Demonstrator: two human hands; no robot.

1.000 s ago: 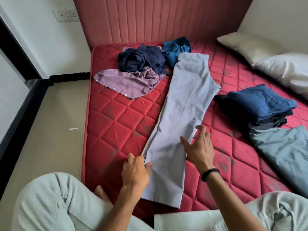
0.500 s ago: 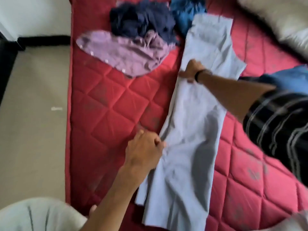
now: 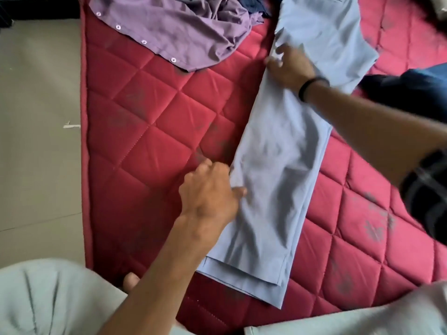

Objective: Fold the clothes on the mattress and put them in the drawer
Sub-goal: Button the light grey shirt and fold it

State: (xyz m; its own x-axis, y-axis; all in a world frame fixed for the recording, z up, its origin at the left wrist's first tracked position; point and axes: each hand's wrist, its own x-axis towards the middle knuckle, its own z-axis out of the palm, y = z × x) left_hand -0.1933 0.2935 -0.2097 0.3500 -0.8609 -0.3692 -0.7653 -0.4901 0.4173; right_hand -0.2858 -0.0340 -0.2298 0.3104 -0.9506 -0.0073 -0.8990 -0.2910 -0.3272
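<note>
I see one pair of light blue trousers (image 3: pixel 287 151) laid out on the red mattress (image 3: pixel 150 122), legs stacked one on the other, its long axis running from the hems near me at the bottom up and to the right toward the waist at the top edge of view. My left hand (image 3: pixel 210 192) sits at the left edge of the trousers about midway along the legs, fingers curled in and pinching the fabric edge there, as far as I can judge; how much cloth is inside that pinch I cannot tell. My right hand (image 3: pixel 290 66), with a dark band at the wrist, lies farther up the same left edge, near the seat, fingers spread and pressing on the cloth, not closed around anything. So both hands are on the left edge, the left nearer the hems and the right nearer the waist. I judge the coming fold will run across the long axis, hems toward waist or the reverse. Counting the rest: one purple buttoned shirt (image 3: pixel 179 27) crumpled up left, one dark navy garment (image 3: pixel 254 4) behind it, and dark blue clothing (image 3: pixel 411 90) at the right, touching the trousers' edge. No drawer is in view.
</note>
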